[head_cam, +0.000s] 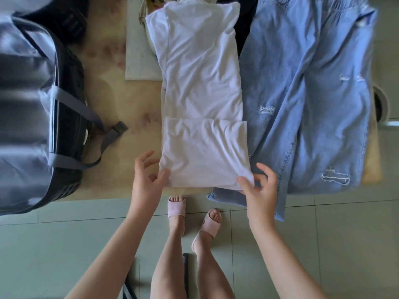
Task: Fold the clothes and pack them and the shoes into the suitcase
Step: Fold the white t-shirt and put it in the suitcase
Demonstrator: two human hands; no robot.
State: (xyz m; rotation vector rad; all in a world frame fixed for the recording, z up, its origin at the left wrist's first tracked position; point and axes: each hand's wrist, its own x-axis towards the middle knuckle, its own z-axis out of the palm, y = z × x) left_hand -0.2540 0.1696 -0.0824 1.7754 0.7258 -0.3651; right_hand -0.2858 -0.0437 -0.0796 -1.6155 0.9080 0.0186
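— Where is the white shirt (203, 87)?
— It lies in the middle of the table (108, 93), folded into a long strip. Its near end is folded back up over itself.
— What are the hands doing?
— Both are at the near end of the shirt, one at each corner. The left hand (146, 178) has a spread grip. Its fingers fan out beside the cloth and its thumb lies on the corner.
— And the other one?
— The right hand (259, 190) has a pinching grip. It holds the other corner between its thumb and a curled finger.
— Where are the jeans (302, 93)?
— On the right, flat and not folded, touching the shirt. They are light blue with ripped spots, and one leg hangs off the near edge of the table.
— And the suitcase (69, 147)?
— It lies open on the left of the table, apart from the shirt. Its inside is shiny grey, and grey straps (75, 100) hang loose over its dark rim.
— What else?
— The person stands on a green tile floor (64, 244) in pink slippers (177, 209).
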